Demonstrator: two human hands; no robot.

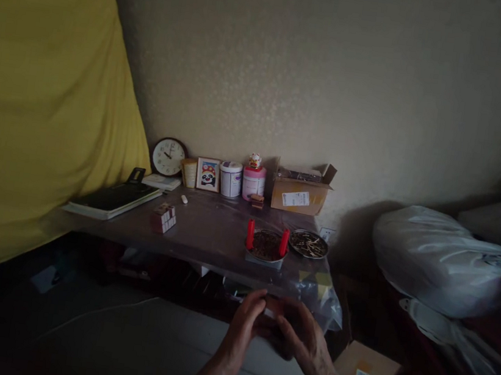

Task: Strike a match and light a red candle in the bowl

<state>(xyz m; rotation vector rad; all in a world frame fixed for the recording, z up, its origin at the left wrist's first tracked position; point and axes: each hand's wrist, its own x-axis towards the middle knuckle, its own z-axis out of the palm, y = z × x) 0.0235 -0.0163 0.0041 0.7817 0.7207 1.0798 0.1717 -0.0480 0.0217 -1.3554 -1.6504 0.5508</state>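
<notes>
So both hands are on a small box (pixel 273 307), held over the floor just off the near edge of the table. The left hand (pixel 243 319) has its fingers closed on the left side of it, and the right hand (pixel 308 338) grips from the right. Looks like a two-sided hold to keep something that little steady, though the fingers cover most of it and it's pretty dark, so I can't tell whether it's open.

Straight past the hands, on the table (pixel 208 225), there's a bowl (pixel 263 262) with two red candles (pixel 250 235) standing upright at its left and right sides. My guess is the dark filling props them up. Just right of that sits a round dish (pixel 308 256) full of thin sticks, probably there so they stay in one pile. Clear plastic (pixel 331 309) droops over the near right corner, likely a cover for the top.

Over to the left is a block of little boxes (pixel 164 219), well apart from the bowl. Far side, against the wall: clock (pixel 169 156), framed picture (pixel 208 176), white tin (pixel 231 181), pink tin (pixel 253 183) with a cat figure (pixel 255 162) on its lid, then a cardboard box (pixel 298 197). Lining them up back there seems to leave the near part for the bowl.
</notes>
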